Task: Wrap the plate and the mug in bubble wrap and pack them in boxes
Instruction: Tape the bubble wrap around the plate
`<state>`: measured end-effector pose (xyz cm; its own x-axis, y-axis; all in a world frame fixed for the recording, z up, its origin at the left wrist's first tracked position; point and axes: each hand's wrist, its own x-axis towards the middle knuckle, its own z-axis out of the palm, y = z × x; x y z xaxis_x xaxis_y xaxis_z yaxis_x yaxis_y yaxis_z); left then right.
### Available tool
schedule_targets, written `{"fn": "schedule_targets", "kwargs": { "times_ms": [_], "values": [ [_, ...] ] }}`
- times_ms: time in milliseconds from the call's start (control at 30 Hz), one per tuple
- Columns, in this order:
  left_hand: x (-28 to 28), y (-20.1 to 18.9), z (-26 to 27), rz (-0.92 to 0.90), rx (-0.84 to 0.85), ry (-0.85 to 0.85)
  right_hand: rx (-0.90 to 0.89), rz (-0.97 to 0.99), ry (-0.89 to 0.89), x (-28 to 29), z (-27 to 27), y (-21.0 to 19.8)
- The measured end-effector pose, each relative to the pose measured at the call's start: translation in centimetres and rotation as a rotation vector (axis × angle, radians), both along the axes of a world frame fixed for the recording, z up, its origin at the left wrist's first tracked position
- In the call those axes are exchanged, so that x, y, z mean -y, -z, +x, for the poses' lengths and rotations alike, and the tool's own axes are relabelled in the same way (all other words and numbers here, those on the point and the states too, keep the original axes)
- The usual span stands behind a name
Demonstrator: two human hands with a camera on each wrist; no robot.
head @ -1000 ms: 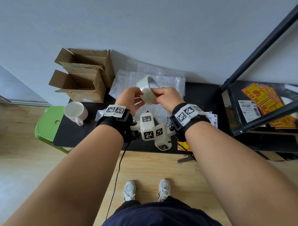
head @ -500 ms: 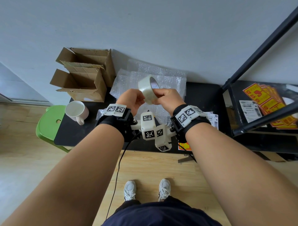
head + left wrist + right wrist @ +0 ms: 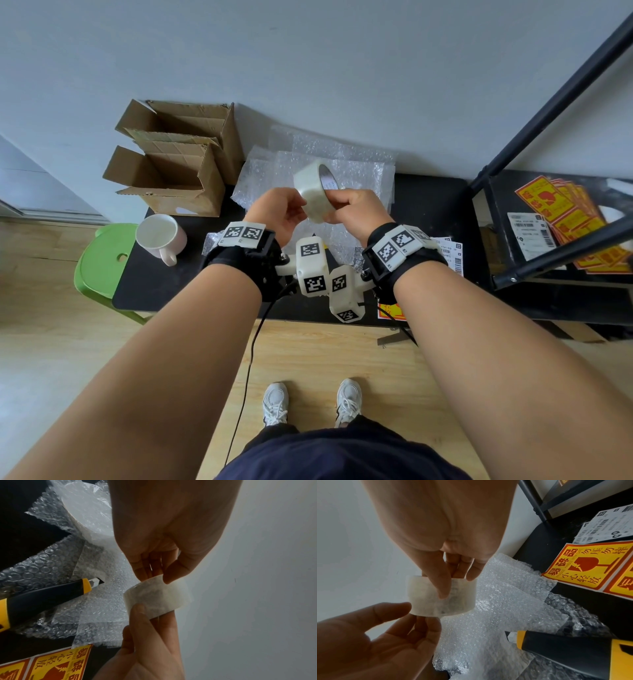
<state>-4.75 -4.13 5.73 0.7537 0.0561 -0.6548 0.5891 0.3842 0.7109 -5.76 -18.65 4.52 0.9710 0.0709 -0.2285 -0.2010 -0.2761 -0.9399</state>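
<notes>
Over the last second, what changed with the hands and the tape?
Very little. Both hands, left hand and right hand, keep hold of the tape roll above the bubble wrap; roll and hands have drifted slightly, apparently turning the roll. Nothing was picked up or let go. Mug, boxes and knife stayed put.

Black flat tabletop point(image 3: 428, 202): two open brown cardboard boxes point(image 3: 178, 161), white ceramic mug point(image 3: 161, 238), clear bubble-wrap sheets point(image 3: 342, 161). Also yellow-black utility knife point(image 3: 42, 596), yellow-red fragile stickers point(image 3: 583, 566).
</notes>
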Motion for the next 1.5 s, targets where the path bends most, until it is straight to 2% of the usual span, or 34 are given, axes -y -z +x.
{"fn": "schedule_targets", "kwargs": {
  "times_ms": [100, 200, 300, 600, 733, 867, 933, 1000, 1133, 1200, 1367, 1500],
  "values": [
    [0.0, 0.3, 0.1, 0.051, 0.040, 0.038, 0.009, 0.016, -0.021, -0.3, 0.1, -0.3],
    [-0.2, 0.4, 0.1, -0.010, 0.035, 0.061, 0.013, 0.010, -0.016, -0.2, 0.2, -0.4],
    [-0.5, 0.0, 0.0, -0.082, 0.041, 0.004, -0.002, 0.014, -0.003, -0.1, 0.3, 0.0],
    [-0.3, 0.1, 0.4, -0.041, -0.003, -0.046, -0.009, 0.021, 0.009, -0.2, 0.3, -0.2],
    [-0.1, 0.3, 0.7, 0.067, 0.005, 0.035, -0.007, 0.023, -0.023, -0.5, 0.3, -0.6],
    [-0.8, 0.2, 0.6, 0.006, 0.079, 0.100, -0.001, -0.013, -0.012, -0.2, 0.5, -0.8],
    [-0.9, 0.0, 0.2, 0.023, 0.128, 0.082, -0.012, -0.017, 0.019, 0.0, 0.6, -0.7],
    [-0.9, 0.0, 0.1, 0.192, 0.215, 0.073, -0.029, -0.010, 0.032, 0.0, 0.7, -0.7],
    [-1.0, 0.5, 0.0, 0.728, 0.440, 0.210, -0.052, -0.013, 0.046, -0.1, 0.9, -0.9],
    [-0.9, 0.5, -0.1, 0.930, 0.500, 0.266, -0.060, -0.026, 0.054, 0.0, 0.9, -1.1],
    [-0.3, 0.9, -0.4, 1.211, 0.692, 0.363, -0.078, -0.048, 0.062, 0.1, 1.0, -1.1],
    [0.1, 1.1, -0.5, 1.317, 0.814, 0.403, -0.092, -0.038, 0.079, 0.2, 1.1, -1.0]
  ]
}}
